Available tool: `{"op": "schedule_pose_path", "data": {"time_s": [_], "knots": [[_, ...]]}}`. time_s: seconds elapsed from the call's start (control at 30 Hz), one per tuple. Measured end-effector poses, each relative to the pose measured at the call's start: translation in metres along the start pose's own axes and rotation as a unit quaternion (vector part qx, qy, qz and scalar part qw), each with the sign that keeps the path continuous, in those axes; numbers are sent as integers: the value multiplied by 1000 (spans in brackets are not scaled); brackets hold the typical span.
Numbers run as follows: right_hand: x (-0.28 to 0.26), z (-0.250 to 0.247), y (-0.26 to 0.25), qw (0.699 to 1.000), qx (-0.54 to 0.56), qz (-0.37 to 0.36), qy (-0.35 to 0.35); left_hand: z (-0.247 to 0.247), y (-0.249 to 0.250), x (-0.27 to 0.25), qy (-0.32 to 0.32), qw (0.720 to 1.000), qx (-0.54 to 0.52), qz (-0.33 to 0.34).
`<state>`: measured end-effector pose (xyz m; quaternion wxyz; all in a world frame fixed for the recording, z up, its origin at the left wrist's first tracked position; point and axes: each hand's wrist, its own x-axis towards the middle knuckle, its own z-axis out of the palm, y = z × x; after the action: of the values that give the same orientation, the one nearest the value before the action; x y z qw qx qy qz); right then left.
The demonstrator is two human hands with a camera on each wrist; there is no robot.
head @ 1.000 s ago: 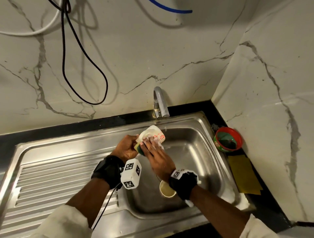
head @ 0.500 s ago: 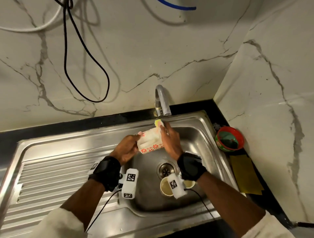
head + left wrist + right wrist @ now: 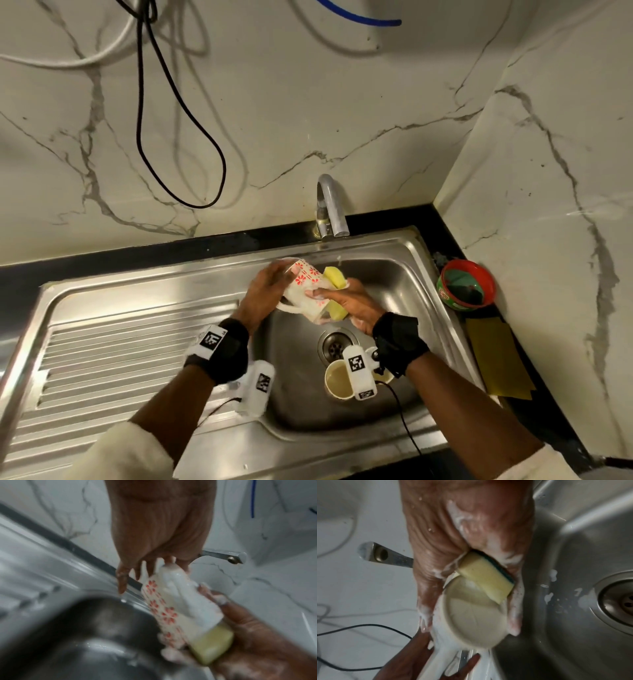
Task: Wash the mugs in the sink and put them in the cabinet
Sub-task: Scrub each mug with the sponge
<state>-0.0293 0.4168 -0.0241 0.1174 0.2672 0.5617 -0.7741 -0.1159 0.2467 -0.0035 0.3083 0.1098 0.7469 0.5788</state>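
The white ceramic mug with red flower prints was held tilted above the basin of the stainless steel sink, at the centre of the head view, just below the curved chrome tap. The left hand gripped its rim end, its fingers curled over the lip. The right hand wrapped the mug's lower body, pressing a yellow sponge with a dark green scouring side against the wall near the base, its fingers closed around sponge and mug together.

Foam coated the right hand and streaked the mug's glaze, so slipping looked the main danger: a hard scrubbing stroke or a turn of the mug could squeeze it out of either grasp. Directly beneath, in the lower centre of the head view, stood a cream mug with murky liquid inside, beside the round steel drain; a falling mug would probably strike it or the steel and chip. The handle, pointing down and left, seemed the likeliest part to break. The tap sat close above, so lifting the mug carelessly might knock the rim against it. Rinsing was not yet done
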Motion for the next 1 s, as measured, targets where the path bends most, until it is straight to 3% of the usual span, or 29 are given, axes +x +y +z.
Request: {"op": "schedule_pose_path", "data": {"time_s": [0.1, 0.33, 0.43, 0.5, 0.57, 0.6, 0.67, 0.7, 0.77, 0.9, 1.0], "knots": [[0, 7, 10, 998, 21, -42, 42, 10, -12, -5, 21, 991, -95, -95], [4, 17, 17, 991, -26, -104, 75, 10, -13, -8, 37, 971, -219, -83], [4, 14, 10, 987, -91, -108, 75, -2, -12, -4, 90, 983, -143, -67], [2, 5, 0, 979, -110, -112, 130, -15, -12, 0, 123, 992, 14, -15], [2, -1, -5, 942, -204, -154, 218, -22, -10, 2, 136, 969, 201, 43], [1, 0, -4, 900, -302, -202, 242, -23, -9, 3, 120, 956, 258, 71], [2, 9, 3, 811, -454, -307, 204, -20, -9, 2, 69, 938, 316, 122], [1, 15, 5, 786, -488, -335, 179, -18, -9, 1, 44, 934, 325, 143], [2, 22, 5, 768, -500, -364, 167, -14, -9, -2, 6, 935, 314, 167], [-1, 28, 1, 717, -556, -388, 160, -16, -9, -4, 49, 939, 284, 186], [1, 26, -6, 750, -522, -370, 171, -19, -10, -1, 42, 935, 293, 198]]}}
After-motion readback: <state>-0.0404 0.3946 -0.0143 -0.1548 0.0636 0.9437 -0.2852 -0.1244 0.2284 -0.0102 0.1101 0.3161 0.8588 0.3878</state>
